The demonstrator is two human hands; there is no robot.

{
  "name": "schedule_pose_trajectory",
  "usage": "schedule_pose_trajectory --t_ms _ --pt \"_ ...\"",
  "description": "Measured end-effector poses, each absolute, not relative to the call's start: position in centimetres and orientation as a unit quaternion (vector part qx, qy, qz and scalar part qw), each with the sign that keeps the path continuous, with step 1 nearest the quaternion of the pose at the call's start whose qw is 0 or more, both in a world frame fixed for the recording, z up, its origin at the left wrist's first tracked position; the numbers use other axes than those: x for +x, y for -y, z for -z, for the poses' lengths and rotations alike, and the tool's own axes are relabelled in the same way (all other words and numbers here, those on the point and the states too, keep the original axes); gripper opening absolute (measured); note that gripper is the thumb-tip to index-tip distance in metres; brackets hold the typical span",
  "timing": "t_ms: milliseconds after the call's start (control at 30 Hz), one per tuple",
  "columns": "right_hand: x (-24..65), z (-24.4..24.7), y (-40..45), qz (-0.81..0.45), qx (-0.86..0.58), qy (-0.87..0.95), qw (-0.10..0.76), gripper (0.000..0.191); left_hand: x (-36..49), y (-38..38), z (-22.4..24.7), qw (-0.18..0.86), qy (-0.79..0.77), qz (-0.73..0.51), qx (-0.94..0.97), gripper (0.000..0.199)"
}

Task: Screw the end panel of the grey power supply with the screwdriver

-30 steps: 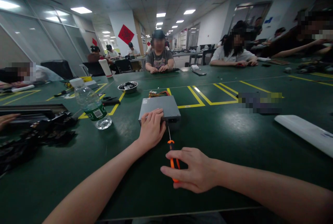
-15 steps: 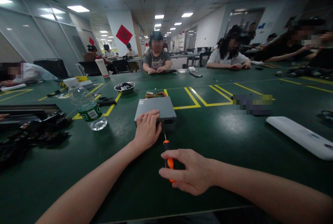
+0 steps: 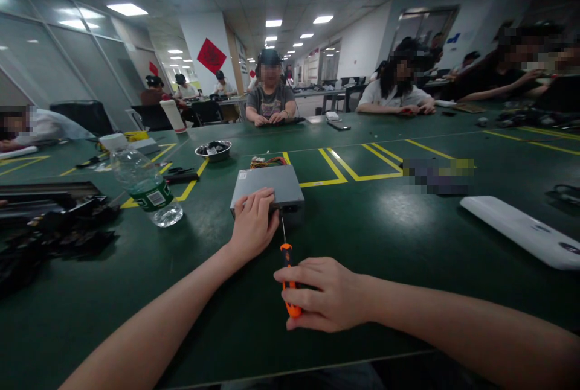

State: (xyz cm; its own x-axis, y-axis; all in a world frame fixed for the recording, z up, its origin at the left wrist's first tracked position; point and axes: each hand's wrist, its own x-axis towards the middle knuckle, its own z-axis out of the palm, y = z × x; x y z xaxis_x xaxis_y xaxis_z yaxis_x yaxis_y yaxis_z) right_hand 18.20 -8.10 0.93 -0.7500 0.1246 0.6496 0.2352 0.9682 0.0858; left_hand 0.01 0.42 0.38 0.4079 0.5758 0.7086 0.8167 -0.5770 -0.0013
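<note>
A grey metal computer power supply (image 3: 285,182) lies on the green table, a bundle of coloured cables (image 3: 268,162) behind it. My left hand (image 3: 254,221) grips its near left corner, fingers over the top and thumb down the front face. In my right hand (image 3: 326,293) is a screwdriver (image 3: 287,255) with an orange and black handle, held between fingers and thumb. Its thin shaft points away from me, and the tip meets the front face of the power supply near my left thumb. The exact contact spot is too small to make out.
To the left stand a clear water bottle (image 3: 151,191) and a metal bowl (image 3: 225,150) of small dark parts. Black parts (image 3: 58,239) are heaped at the far left. A long white device (image 3: 521,230) lies on the right. A person (image 3: 272,97) sits opposite.
My right fingers have closed further around the screwdriver handle, which now shows more plainly. My left hand stays on the power supply. The whole view has shifted slightly.
</note>
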Motion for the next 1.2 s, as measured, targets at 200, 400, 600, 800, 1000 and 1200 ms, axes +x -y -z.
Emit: schedule_pose_trajectory --t_ms 200,400,600,800,1000,1200 --pt "18.6 -1.4 8.1 0.133 -0.093 0.933 0.320 0.027 0.0 -0.5 -0.4 0.183 0.421 0.342 -0.820 0.022" --pt "18.7 -0.9 8.2 0.160 -0.106 0.906 0.376 0.019 0.1 -0.5 -0.4 0.178 0.423 0.343 -0.820 0.022" --pt "18.8 -0.9 8.2 0.117 -0.105 0.897 0.413 0.027 0.1 -0.6 -0.3 0.183 0.424 0.346 -0.817 0.022" --pt "18.8 -1.9 8.6 0.153 -0.128 0.918 0.342 0.029 0.2 -0.5 -0.4 0.179 0.430 0.345 -0.815 0.020" --pt "18.5 -1.6 8.4 0.154 -0.135 0.908 0.365 0.030 0.2 -0.2 -0.7 0.167 0.438 0.340 -0.815 0.017" --pt "19.2 -0.8 8.2 0.122 -0.136 0.924 0.335 0.036 0.2 -0.1 -0.8 0.167 0.442 0.332 -0.816 0.019"
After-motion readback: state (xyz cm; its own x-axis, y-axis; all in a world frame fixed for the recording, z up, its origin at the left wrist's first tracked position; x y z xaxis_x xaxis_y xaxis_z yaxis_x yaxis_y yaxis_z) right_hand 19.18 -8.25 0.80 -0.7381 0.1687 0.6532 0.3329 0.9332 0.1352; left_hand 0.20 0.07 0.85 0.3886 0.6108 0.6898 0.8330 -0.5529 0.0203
